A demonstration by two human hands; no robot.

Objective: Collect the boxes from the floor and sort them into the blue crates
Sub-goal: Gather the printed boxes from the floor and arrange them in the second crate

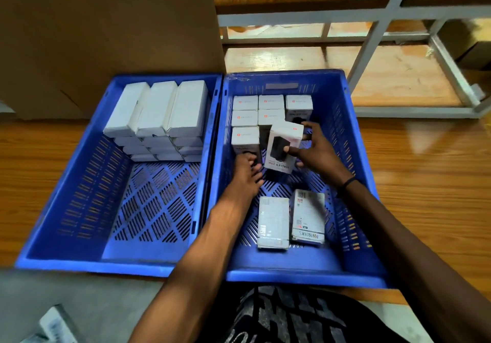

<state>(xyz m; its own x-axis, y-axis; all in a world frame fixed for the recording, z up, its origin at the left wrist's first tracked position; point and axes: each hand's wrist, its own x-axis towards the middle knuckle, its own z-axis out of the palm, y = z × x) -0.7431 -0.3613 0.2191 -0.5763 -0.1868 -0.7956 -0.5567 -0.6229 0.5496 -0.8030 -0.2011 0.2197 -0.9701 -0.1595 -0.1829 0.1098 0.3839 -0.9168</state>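
Observation:
Two blue crates stand side by side on the floor. The left crate [79, 172] holds stacked plain white boxes [159, 108] at its far end. In the right crate [353, 140], several white product boxes [256, 110] stand upright at the far end. My right hand [316, 151] grips a tilted white box with a black picture [283, 147] beside that row. My left hand [245, 173] reaches under this box, next to an upright box [245, 139], its fingers curled at the base. Two more boxes [291, 220] lie flat near the crate's front.
A large cardboard carton [106, 36] stands behind the left crate. A grey metal rack [385, 23] with wooden shelves rises behind the right crate. One loose box [57, 325] lies on the floor at the lower left. Wooden flooring extends to the right.

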